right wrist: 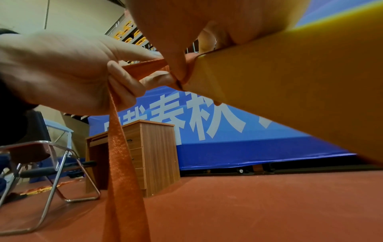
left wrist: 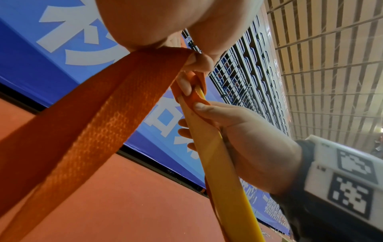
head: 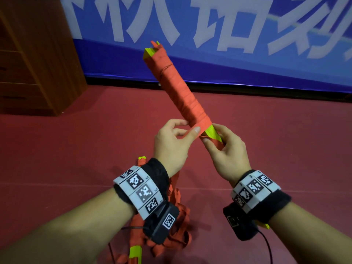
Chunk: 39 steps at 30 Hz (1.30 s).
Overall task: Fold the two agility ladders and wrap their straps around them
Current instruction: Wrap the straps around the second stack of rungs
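1. Wrapped ladder bundle is held up in the air; its long axis runs from the hands, at its near end, up and far-left.
2. Left hand pinches the loose strap; right hand grips the bundle's near end.
3. Count: two ladders, one wrapped, the second ladder loose on the floor near the wrists.

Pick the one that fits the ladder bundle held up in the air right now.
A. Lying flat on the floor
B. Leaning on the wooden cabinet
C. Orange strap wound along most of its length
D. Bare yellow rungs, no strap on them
C: the ladder bundle shows orange strap coils nearly end to end, held aloft by the left hand and right hand.
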Tool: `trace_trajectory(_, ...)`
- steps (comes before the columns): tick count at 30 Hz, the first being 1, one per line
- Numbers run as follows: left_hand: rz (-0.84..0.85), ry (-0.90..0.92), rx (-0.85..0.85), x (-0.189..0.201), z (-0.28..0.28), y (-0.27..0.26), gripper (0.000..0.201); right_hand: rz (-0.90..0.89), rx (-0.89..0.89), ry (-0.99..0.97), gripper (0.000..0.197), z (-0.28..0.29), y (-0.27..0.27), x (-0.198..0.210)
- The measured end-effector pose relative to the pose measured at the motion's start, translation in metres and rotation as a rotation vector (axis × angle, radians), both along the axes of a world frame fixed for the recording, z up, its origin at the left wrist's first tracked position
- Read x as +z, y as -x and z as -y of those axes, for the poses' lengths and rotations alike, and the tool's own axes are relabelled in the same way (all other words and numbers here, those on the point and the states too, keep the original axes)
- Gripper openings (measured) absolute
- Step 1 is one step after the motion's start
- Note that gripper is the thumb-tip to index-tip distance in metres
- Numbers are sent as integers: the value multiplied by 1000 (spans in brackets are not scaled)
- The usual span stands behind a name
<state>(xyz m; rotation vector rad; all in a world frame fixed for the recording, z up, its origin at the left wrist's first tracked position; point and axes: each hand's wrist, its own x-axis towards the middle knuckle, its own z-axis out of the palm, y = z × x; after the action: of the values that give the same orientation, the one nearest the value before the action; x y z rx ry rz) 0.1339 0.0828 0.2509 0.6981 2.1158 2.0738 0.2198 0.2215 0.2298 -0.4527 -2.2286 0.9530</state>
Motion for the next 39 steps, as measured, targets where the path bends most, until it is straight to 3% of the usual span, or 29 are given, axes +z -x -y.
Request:
trace_trajectory(7, 12, 76, -25, -9, 0, 11, 50, -30, 108, 140, 38, -2, 2, -3)
trace_trajectory(13, -49, 128, -146, -11, 2, 10, 21, -3, 169, 177, 35, 1, 1, -4)
trace_trajectory(16, -59, 117, -126, -15, 4, 10, 17, 32, 184, 149, 35, 3, 0, -5)
trace_trajectory(21, 5, 84, -71, -24, 0, 6, 27, 161, 198, 5, 48, 2, -4, -2)
trace_trajectory(29, 54, 36, -64, -23, -4, 2, 28, 204, 138, -70, 62, 2, 0, -7)
trace_trajectory(39, 31, 61, 142, -18, -7, 2, 42, 290, 3, -234, 75, 5, 0, 4)
